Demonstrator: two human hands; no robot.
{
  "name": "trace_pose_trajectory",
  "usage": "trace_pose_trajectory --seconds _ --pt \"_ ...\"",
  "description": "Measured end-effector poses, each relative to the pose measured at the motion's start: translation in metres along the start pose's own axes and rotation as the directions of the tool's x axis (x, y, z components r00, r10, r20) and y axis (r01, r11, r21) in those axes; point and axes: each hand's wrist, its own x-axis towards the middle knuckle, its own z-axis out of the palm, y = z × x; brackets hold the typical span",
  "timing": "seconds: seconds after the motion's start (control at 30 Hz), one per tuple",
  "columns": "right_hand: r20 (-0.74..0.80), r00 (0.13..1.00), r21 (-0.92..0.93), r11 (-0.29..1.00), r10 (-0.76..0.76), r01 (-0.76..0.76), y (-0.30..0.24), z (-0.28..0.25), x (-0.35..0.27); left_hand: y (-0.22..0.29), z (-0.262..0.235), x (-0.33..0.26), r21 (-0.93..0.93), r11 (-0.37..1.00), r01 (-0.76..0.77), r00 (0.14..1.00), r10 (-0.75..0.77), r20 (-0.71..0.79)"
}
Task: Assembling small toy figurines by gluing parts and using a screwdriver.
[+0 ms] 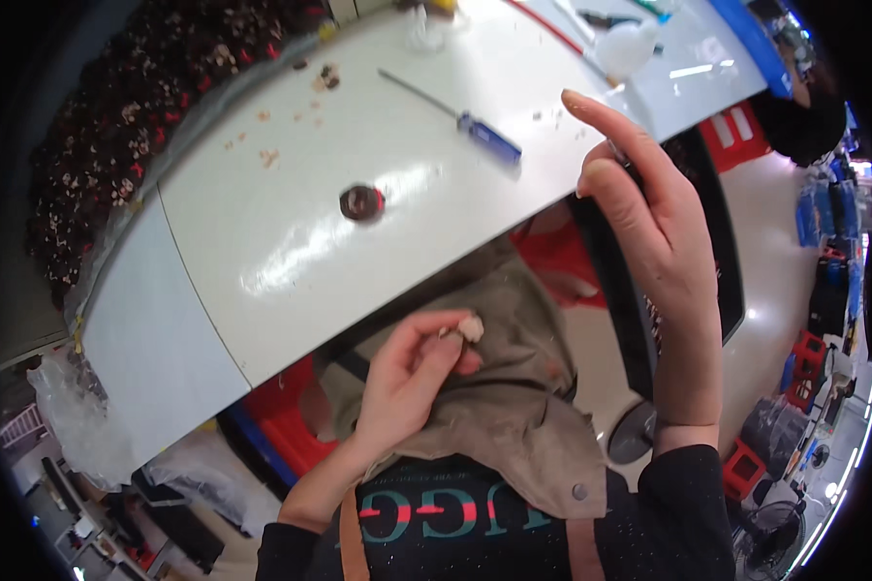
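Note:
My left hand (402,380) is in front of my apron, below the table's near edge. Its thumb and fingers pinch a small cream-coloured, crumbly-looking piece (471,328). Raised at the right, my right hand (649,203) has its index finger and thumb apart. Its other fingers are mostly hidden; a small shiny, dark thing (622,155) shows between them, its kind unclear. On the white table (291,232) lies a small round dark-brown part (361,202) with a red edge. Beyond it is a screwdriver (489,137) with a blue handle, touched by neither hand.
A large heap of dark-brown parts (155,107) with red and cream bits fills the far left, beside clear plastic sheeting. Cream crumbs (268,157) lie on the table. A red-handled brush (562,39) and a white bottle (626,48) are at the far right. Red stools stand below.

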Motion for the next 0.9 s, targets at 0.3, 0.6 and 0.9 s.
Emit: trace_pose_trajectory --seconds 0.3,0.6,0.9 --pt "0.073 0.991 -0.212 0.973 0.109 -0.091 -0.003 -0.015 0.064 0.023 -0.004 -0.01 0.015 0.999 0.036 0.998 -0.037 0.055" --pt "0.066 0.995 -0.198 0.979 0.07 -0.056 0.027 -0.016 0.058 0.019 -0.011 0.001 -0.113 0.969 0.219 0.974 -0.209 0.089" --pt "0.077 0.995 -0.042 0.997 0.07 -0.067 0.009 -0.006 0.014 0.015 -0.009 0.005 -0.172 0.946 0.273 0.961 -0.26 0.093"
